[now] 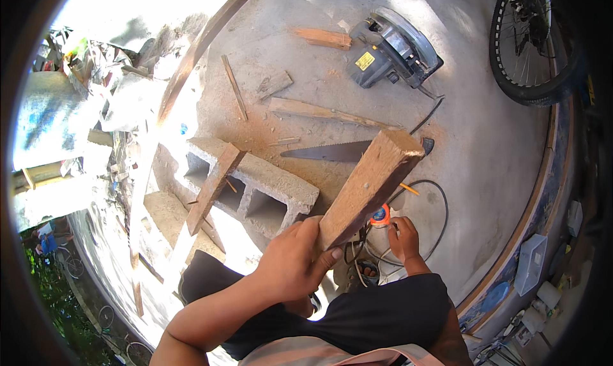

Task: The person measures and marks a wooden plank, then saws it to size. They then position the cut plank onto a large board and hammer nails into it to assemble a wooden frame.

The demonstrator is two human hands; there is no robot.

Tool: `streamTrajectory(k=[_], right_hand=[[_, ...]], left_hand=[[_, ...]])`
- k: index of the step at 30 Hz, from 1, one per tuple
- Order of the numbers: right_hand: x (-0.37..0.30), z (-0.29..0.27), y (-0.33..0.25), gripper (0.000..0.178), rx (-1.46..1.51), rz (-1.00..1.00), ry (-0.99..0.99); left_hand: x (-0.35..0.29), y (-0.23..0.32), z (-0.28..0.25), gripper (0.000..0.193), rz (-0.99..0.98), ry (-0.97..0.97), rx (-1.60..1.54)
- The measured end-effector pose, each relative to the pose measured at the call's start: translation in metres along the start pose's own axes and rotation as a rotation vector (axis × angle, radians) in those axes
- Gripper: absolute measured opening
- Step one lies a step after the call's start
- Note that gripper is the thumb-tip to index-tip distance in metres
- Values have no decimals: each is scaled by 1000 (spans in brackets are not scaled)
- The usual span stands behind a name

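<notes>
My left hand (290, 257) grips the lower end of a squared wooden beam (370, 187), which slants up and away to the right. Low by the floor, my right hand (403, 239) has its fingers bent against the side of an orange tape measure (380, 216). How far they wrap round it is partly hidden. A yellow pencil (409, 188) shows just past the beam's right side. Behind the beam lies a handsaw (332, 152), its blade pointing left and partly covered by the beam.
A hollow concrete block (281, 182) stands left of the beam, a wood strip (214, 190) leaning across it. Beyond are wood offcuts (325, 110) and a circular saw (393, 53). A black cord (445, 216) loops on the concrete floor. A bicycle wheel (523, 53) stands far right.
</notes>
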State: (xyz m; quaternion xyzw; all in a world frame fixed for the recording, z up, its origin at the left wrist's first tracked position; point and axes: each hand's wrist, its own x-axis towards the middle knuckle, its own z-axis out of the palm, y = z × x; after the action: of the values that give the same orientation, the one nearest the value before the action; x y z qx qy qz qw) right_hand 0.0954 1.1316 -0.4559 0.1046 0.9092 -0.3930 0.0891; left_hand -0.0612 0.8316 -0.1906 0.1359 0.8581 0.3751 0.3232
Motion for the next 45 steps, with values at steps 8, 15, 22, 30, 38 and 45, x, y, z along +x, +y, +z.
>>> streamTrajectory(k=[8,15,22,30,38,45], right_hand=[[-50,-31,-10,18,-21,224,-48],[-138,-146,-73,34,-262,527,-539],[-331,-232,-176,34,7,929,-114],[-619,-234,-270,45,-28,1431,-982],[-712,-225,-212,36,131,1430,-766],[-659,-288,10,30,18,1487,-548]], left_hand=[[-4,-9,46,43,-16,-35,162],[-58,-20,84,34,-144,151,-288],[-156,-10,-21,29,-174,-77,128],[-228,-49,-131,41,-528,-651,811],[-258,62,-71,41,-716,-822,984],[-297,203,24,47,-795,-576,959]])
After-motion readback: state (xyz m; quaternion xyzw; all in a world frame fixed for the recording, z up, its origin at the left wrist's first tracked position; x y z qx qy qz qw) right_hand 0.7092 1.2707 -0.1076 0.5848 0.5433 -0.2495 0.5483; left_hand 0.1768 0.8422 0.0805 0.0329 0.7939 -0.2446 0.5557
